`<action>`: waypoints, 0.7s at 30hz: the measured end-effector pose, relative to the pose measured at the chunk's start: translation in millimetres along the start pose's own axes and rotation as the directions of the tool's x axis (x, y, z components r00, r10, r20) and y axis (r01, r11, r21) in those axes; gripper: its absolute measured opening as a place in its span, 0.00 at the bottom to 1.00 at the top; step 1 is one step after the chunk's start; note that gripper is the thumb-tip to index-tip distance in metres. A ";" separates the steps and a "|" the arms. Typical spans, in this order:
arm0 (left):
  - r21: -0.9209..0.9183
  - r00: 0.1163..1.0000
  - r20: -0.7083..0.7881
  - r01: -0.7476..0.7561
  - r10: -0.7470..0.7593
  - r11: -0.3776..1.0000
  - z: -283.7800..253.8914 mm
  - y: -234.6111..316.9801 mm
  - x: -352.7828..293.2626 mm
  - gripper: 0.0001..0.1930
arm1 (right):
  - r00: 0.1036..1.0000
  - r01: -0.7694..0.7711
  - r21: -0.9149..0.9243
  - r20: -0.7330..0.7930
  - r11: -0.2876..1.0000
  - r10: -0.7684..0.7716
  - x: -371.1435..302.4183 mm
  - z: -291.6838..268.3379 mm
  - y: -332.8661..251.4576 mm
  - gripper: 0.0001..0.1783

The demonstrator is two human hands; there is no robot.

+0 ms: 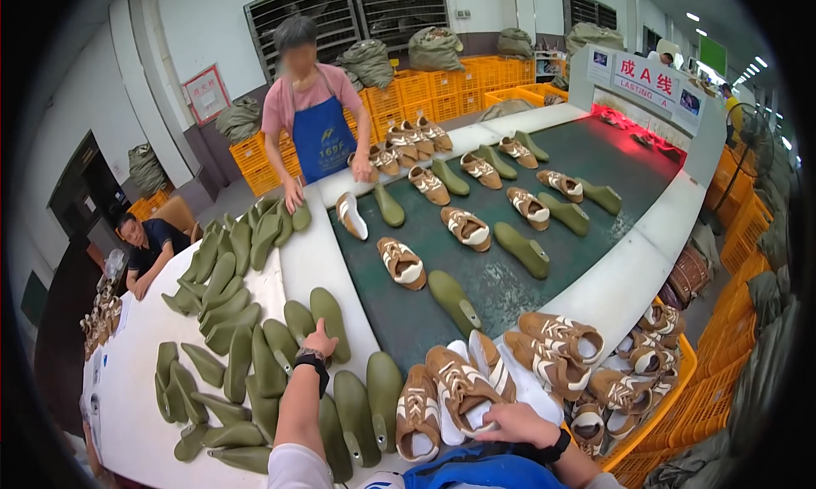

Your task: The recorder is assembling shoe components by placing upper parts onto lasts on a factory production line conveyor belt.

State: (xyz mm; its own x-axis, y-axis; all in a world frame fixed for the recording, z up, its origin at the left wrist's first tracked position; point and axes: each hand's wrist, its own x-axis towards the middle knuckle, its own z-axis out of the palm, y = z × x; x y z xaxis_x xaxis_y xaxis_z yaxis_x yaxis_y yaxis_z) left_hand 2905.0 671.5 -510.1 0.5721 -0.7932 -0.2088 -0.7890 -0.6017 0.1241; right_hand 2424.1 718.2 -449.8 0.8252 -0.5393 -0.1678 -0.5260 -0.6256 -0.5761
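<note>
Where the white bench [144, 378] meets the green belt [501, 276], olive shoe lasts [225, 298] lie fanned within reach. Left hand [319, 343] curled on one last [330, 319], thumb up. Right hand [517, 421] spread over brown shoes [463, 387] piled close.

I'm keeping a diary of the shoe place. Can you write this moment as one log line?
left hand: touching green shoe mould | right hand: on brown-and-white shoe | belt: shoes and moulds in pairs
</note>
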 end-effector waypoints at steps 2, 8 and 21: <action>-0.094 1.000 0.009 -0.008 0.009 0.996 20.7 -13.2 21.9 0.39 | 1.000 -0.011 0.020 0.016 1.000 0.011 0.4 -2.0 -3.3 0.23; -0.186 0.997 -0.060 -0.055 0.045 0.981 16.0 46.7 42.7 0.32 | 0.998 -0.062 0.015 0.008 0.998 0.062 1.2 0.4 -3.9 0.24; -0.168 0.979 0.134 -0.130 0.153 0.977 54.1 161.4 18.1 0.26 | 0.996 -0.073 0.061 -0.054 0.995 0.077 5.2 -0.4 -7.1 0.22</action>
State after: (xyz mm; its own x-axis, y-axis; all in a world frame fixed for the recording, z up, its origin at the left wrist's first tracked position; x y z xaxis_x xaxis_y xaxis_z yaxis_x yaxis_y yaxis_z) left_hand 2775.8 565.1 -546.4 0.4092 -0.8563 -0.3151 -0.8077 -0.5006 0.3116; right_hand 2432.0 719.6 -446.3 0.7700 -0.6156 -0.1678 -0.5716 -0.5486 -0.6102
